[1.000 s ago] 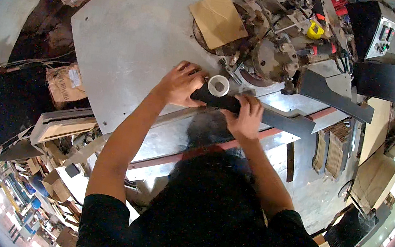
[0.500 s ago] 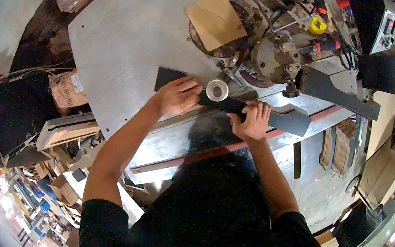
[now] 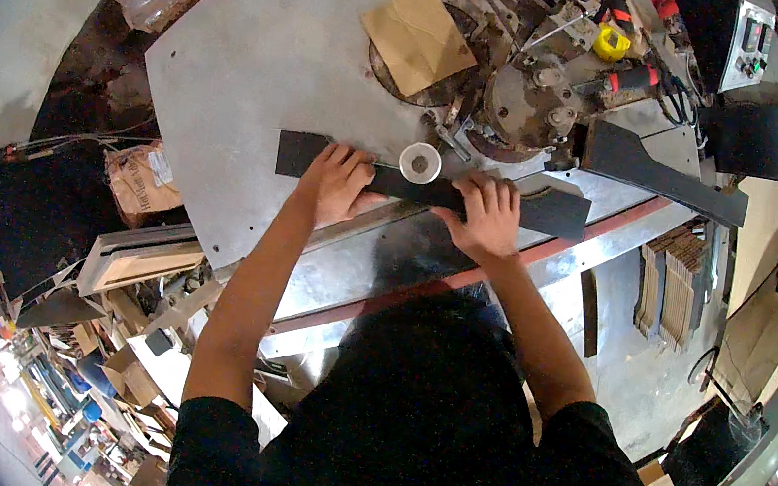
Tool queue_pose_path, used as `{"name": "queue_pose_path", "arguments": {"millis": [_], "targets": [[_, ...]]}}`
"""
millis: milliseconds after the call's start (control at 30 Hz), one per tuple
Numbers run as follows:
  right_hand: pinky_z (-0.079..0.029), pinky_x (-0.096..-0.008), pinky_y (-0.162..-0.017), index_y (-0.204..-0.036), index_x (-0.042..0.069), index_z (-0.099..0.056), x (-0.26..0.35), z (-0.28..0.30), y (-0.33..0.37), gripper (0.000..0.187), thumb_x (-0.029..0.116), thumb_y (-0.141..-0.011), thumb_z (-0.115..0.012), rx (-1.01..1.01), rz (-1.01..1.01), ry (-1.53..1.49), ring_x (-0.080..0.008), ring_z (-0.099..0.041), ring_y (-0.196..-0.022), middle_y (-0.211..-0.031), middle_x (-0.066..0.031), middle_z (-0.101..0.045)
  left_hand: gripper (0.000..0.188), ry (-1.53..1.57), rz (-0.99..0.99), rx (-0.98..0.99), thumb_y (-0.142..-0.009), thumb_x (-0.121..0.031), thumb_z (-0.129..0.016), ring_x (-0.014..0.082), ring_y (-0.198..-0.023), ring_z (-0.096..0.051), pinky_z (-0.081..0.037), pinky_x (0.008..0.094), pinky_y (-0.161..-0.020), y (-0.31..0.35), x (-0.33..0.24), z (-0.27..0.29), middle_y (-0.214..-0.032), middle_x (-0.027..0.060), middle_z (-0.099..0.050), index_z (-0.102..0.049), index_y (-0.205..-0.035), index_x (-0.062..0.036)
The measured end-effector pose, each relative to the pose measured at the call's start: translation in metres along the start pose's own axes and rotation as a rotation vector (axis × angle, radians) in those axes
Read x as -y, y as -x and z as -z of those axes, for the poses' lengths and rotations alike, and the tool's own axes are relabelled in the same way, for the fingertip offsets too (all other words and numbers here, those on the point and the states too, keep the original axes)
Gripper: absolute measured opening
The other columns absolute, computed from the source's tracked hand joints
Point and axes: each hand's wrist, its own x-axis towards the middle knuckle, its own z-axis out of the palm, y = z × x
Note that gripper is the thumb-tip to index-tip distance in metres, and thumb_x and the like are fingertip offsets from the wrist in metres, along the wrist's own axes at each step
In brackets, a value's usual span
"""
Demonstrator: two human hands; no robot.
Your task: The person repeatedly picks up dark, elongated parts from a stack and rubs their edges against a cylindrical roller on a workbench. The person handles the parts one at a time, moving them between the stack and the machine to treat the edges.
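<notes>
One long dark board (image 3: 404,190), grasped by fingers of left hand (image 3: 340,183) and right hand (image 3: 489,219), lay beside white ring (image 3: 405,169).

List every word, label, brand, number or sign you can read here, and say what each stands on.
Brown package: dark slanted lettering, blurred; not copied out here.
White label on that package: too small to read.
Control panel with buttons: any markings too small to read.
Yellow tape measure: any markings too small to read.
Dark board under the left hand and right hand: no writing seen.
</notes>
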Motion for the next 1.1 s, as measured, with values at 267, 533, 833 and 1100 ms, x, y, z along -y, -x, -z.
{"name": "queue_pose_path", "arguments": {"millis": [267,533,833,1100], "targets": [[-0.055,-0.0551,-0.104,-0.135,0.020,-0.077,-0.041,0.031,0.019,0.056,0.046,-0.088,-0.092,0.005,0.063,0.067,-0.0375,-0.067,-0.119,-0.129,-0.0095,-0.069,0.060,0.032,0.131,0.045,-0.091,-0.050,-0.090,0.0444,-0.119,-0.064,-0.052,0.0585,-0.106,0.022,0.018,0.001,-0.126,0.0160,-0.070,-0.065,-0.123,-0.0055],[-0.057,-0.0499,-0.087,-0.123,0.021,-0.082,-0.032,0.007,0.011,0.043,0.044,-0.088,-0.094,-0.053,0.130,-0.043,-0.0360,-0.066,-0.104,-0.119,-0.0097,-0.068,0.071,-0.078,0.147,0.069,-0.090,-0.055,-0.090,0.0428,-0.119,-0.065,-0.052,0.0608,-0.106,0.043,0.036,0.008,-0.128,0.0132,-0.071,-0.064,-0.135,-0.0068],[-0.056,-0.0502,-0.088,-0.114,0.021,-0.081,0.001,-0.010,0.000,0.039,0.038,-0.083,-0.097,-0.061,0.097,-0.072,-0.0382,-0.065,-0.104,-0.121,-0.0099,-0.066,0.063,-0.141,-0.060,-0.033,-0.088,-0.064,-0.086,0.0335,-0.114,-0.065,-0.055,0.0520,-0.101,-0.018,-0.019,-0.013,-0.120,0.0079,-0.068,-0.078,-0.120,-0.0100],[-0.044,-0.0556,-0.108,-0.135,0.025,-0.078,-0.019,0.019,0.028,0.059,0.056,-0.086,-0.091,-0.037,-0.095,0.090,-0.0349,-0.059,-0.118,-0.124,-0.0068,-0.065,0.065,-0.102,-0.001,-0.027,-0.089,-0.064,-0.085,0.0340,-0.113,-0.064,-0.055,0.0521,-0.093,-0.011,-0.005,0.004,-0.126,0.0051,-0.066,-0.077,-0.129,-0.0136]]}}
